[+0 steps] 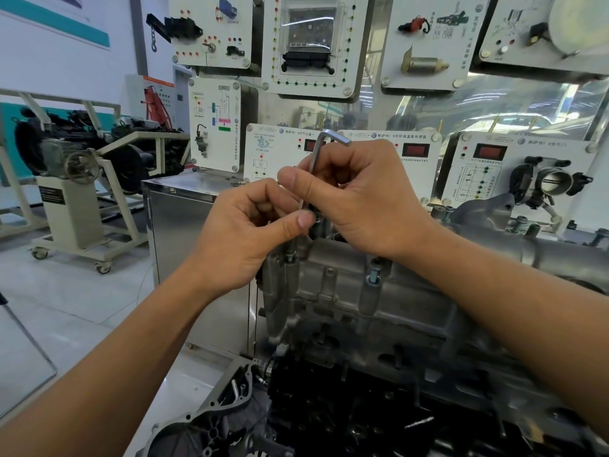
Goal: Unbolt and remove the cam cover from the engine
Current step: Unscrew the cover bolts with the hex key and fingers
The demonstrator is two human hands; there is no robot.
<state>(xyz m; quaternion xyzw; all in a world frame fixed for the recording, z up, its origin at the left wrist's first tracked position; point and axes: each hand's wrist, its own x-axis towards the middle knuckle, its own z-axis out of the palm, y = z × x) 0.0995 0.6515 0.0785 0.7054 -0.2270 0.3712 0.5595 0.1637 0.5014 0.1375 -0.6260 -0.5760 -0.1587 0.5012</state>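
Right hand: the right hand (356, 199) is closed round the long shaft of a silver L-shaped steel hex key (318, 150), thumb and fingertips pinching it, with the short arm sticking out above the knuckles.
Left hand: the left hand (244, 232) is curled, thumb against fingers, pinching the hex key's lower end just beside the right hand. The tip and the bolt head are hidden under the fingers.
Step in hand: probably spinning out a corner bolt (290, 250), whose shank shows just below the left thumb.
Doing it well: keep the key upright and fully seated in the socket. Let the left fingers steady the shaft while the right ones twirl it, then catch the bolt as it comes free.
Cam cover, place: the grey cast-aluminium cam cover (412, 291) sits directly under both hands and runs off beneath the right forearm, on top of the dark engine block (329, 407).
Cam cover, look: dull, ribbed, with raised bolt bosses.
Other bolts: one dark-headed bolt (374, 273) stands proud below the right wrist, seemingly already loosened.
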